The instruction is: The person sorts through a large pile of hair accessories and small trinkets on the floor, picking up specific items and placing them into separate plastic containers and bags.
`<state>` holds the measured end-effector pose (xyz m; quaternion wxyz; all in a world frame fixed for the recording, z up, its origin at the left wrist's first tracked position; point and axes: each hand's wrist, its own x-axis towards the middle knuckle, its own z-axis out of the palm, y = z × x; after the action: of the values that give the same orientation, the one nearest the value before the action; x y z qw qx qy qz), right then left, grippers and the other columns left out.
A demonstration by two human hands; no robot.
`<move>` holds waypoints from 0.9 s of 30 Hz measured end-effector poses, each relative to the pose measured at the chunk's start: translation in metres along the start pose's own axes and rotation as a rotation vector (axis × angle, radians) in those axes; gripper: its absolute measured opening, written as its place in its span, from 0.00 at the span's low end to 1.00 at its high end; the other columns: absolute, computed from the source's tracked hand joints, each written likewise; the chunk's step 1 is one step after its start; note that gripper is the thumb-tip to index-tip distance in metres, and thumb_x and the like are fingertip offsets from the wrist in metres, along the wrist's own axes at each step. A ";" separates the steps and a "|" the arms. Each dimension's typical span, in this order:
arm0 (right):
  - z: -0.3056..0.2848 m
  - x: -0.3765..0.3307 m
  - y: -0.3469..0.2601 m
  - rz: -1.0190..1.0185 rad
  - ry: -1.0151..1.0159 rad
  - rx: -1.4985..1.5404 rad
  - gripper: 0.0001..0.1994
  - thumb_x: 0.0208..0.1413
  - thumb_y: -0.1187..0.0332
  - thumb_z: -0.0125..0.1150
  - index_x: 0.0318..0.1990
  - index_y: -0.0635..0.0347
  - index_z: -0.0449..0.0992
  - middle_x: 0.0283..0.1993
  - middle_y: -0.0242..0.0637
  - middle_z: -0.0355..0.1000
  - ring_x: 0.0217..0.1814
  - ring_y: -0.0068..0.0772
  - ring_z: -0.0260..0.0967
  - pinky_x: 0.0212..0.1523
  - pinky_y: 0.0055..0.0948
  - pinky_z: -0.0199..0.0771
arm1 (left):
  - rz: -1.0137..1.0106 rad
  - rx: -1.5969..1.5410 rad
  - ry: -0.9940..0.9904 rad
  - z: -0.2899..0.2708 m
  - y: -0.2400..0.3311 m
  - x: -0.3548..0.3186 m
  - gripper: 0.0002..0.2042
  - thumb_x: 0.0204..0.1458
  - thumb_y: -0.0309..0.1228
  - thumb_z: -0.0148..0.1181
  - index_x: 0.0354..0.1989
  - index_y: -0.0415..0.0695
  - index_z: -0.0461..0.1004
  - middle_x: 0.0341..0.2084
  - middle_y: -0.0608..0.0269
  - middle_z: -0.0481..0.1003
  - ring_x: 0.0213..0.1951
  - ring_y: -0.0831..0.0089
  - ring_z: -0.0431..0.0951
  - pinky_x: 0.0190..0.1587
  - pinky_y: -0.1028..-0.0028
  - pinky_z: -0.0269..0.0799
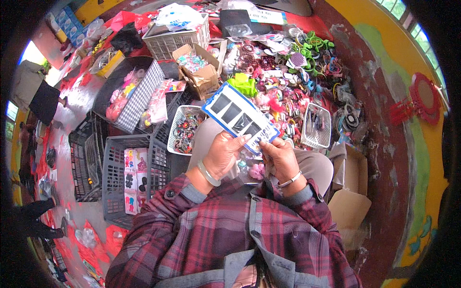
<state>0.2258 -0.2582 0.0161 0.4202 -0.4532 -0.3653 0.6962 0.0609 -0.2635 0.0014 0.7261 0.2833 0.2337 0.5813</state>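
your left hand (218, 158) and right hand (283, 163), both nearly closed, pinch the blue-edged card (241, 117); its long axis slants forward-left, left hand nearer its middle.

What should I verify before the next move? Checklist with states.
1. Left hand gripping the blue-bordered white rectangular card: ok, thumb on its face.
2. Right hand gripping the card: ok, at its right end.
3. Card's underside: cannot tell, faces away.
4. Multicoloured pile of small accessories sorted: not ok, jumbled.
5. White rectangular plastic basket at right upright: ok, open side up.
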 end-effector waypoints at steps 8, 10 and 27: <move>-0.025 0.003 0.016 -0.018 0.008 -0.005 0.05 0.50 0.73 0.58 0.25 0.62 0.72 0.16 0.25 0.63 0.14 0.16 0.55 0.15 0.17 0.53 | 0.224 -0.019 0.092 -0.006 0.034 0.006 0.13 0.55 0.28 0.48 0.48 0.40 0.67 0.42 0.62 0.72 0.43 0.73 0.72 0.48 0.72 0.67; -0.027 0.000 0.015 0.013 -0.057 0.051 0.04 0.51 0.72 0.57 0.28 0.64 0.74 0.19 0.28 0.66 0.16 0.20 0.61 0.17 0.18 0.60 | 0.251 0.015 0.108 -0.008 0.038 0.005 0.14 0.55 0.28 0.48 0.49 0.39 0.67 0.42 0.61 0.72 0.43 0.72 0.73 0.49 0.70 0.67; -0.025 0.003 0.008 -0.101 0.070 0.013 0.06 0.53 0.69 0.54 0.35 0.62 0.74 0.23 0.27 0.69 0.17 0.14 0.60 0.17 0.15 0.59 | 0.118 -0.023 0.290 -0.031 0.027 0.007 0.05 0.51 0.23 0.52 0.36 0.39 0.71 0.31 0.61 0.75 0.32 0.73 0.76 0.38 0.72 0.72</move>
<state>0.2462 -0.2554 0.0001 0.4700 -0.4558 -0.3682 0.6601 0.0228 -0.2477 -0.0026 0.6526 0.2016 0.3123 0.6603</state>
